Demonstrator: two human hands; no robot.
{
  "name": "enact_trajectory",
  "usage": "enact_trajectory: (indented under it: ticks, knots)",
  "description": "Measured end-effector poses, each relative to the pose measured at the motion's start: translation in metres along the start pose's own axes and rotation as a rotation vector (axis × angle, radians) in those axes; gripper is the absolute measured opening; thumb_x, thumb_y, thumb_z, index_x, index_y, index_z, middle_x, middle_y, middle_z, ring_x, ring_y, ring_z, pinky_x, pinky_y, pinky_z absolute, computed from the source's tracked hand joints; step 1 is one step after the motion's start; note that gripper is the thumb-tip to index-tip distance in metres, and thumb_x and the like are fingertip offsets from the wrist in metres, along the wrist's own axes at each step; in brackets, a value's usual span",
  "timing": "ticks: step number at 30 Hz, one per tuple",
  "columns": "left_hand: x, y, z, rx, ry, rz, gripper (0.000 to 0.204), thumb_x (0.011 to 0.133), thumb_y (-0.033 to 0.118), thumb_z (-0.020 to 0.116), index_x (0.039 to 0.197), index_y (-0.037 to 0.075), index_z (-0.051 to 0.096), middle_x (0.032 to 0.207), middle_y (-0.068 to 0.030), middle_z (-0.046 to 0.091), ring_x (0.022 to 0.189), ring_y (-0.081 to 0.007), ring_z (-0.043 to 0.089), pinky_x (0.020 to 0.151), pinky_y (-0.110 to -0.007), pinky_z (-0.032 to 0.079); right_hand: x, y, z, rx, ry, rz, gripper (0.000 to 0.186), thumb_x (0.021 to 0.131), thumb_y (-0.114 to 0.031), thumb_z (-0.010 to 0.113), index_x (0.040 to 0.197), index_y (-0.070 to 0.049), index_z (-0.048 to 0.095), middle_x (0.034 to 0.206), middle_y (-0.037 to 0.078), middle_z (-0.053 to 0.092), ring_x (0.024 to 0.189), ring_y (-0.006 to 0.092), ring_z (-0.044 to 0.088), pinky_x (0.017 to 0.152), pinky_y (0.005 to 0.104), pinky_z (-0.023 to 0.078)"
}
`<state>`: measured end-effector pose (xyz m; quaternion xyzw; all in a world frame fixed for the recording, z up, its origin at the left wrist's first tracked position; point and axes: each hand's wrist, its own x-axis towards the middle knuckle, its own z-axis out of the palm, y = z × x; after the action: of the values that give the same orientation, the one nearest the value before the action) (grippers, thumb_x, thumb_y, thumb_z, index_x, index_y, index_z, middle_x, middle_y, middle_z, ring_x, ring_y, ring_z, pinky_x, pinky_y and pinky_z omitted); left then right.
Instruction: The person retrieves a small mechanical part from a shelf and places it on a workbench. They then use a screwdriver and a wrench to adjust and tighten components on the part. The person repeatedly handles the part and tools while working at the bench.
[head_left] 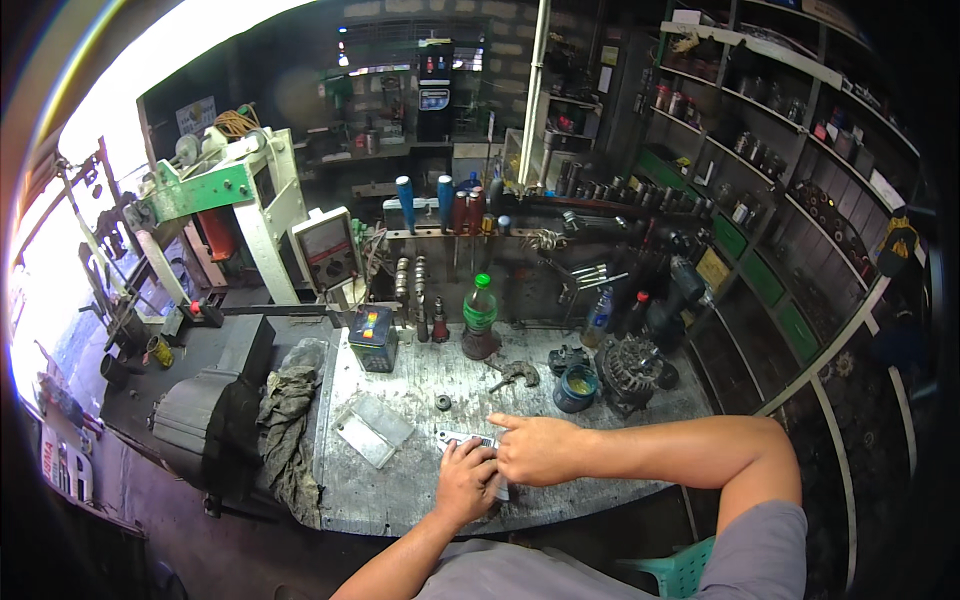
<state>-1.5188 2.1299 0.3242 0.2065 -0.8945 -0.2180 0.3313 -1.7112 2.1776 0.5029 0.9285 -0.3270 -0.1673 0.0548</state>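
My left hand (466,482) rests near the front of the workbench (400,505), its fingers bent over a small silver metal part (455,437). Pressed close beside it is my right hand (540,450), with the index finger stretched to the left and the other fingers curled. What those curled fingers hold, if anything, is hidden. One end of the silver part shows past my left fingertips; my hands cover most of the rest. Just beyond lies a small black ring (443,402). A clear flat plastic case (375,432) lies left of my hands.
Behind my hands stand a green-capped bottle (480,315), a dark square tin (373,340) and a curved metal piece (516,374). Rightward are an open jar (576,390) and an alternator (630,372). A crumpled cloth (290,430) hangs at the left edge beside a dark motor housing (210,425).
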Motion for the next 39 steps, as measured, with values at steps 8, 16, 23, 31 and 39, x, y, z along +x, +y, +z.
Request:
enact_trajectory:
  ticks: [8,16,23,31,39]
  knots:
    - [0.002,-0.002,-0.003,-0.021,-0.012,-0.002,0.021,0.092,0.025,0.085,0.111,0.017,0.081,0.128,-0.0041,0.076,0.14,-0.036,0.063,0.122,-0.069,0.043,-0.001,0.006,-0.002,0.12,0.497,0.25,0.02,0.096,-0.023,0.072,0.102,-0.01,0.086,0.101,0.015,0.084,0.117,0.0311,0.081,0.114,0.0492,0.053]
    - [0.0,-0.004,0.0,-0.035,-0.027,-0.027,0.025,0.09,0.026,0.085,0.113,0.017,0.083,0.126,-0.0068,0.076,0.136,-0.037,0.064,0.122,-0.069,0.043,0.021,-0.01,-0.002,0.699,-0.154,0.735,0.024,0.102,-0.027,0.068,0.101,-0.013,0.088,0.093,0.014,0.083,0.094,0.0308,0.084,0.109,0.0538,0.056]
    - [0.0,-0.002,0.0,0.0,0.018,0.0,0.024,0.091,0.029,0.086,0.112,0.018,0.085,0.132,-0.0062,0.077,0.139,-0.0358,0.064,0.122,-0.068,0.043,-0.005,0.008,0.003,-0.029,0.449,-0.008,0.022,0.095,-0.025,0.072,0.1,-0.01,0.087,0.116,0.013,0.083,0.114,0.0353,0.079,0.119,0.0504,0.05]
    - [-0.001,-0.002,0.0,-0.05,0.006,-0.016,0.018,0.089,0.024,0.085,0.105,0.017,0.084,0.125,-0.0025,0.077,0.14,-0.0337,0.064,0.123,-0.069,0.042,0.009,0.004,0.002,0.483,0.08,0.442,0.023,0.098,-0.027,0.073,0.097,-0.008,0.086,0.102,0.018,0.081,0.096,0.0393,0.081,0.097,0.0531,0.06]
    - [-0.001,0.0,-0.003,-0.013,-0.005,-0.009,0.021,0.092,0.026,0.086,0.11,0.016,0.083,0.124,-0.0055,0.077,0.133,-0.0345,0.066,0.123,-0.065,0.043,0.019,-0.002,-0.003,0.488,-0.152,0.483,0.025,0.099,-0.031,0.072,0.097,-0.011,0.087,0.087,0.019,0.08,0.091,0.0378,0.082,0.103,0.0534,0.06]
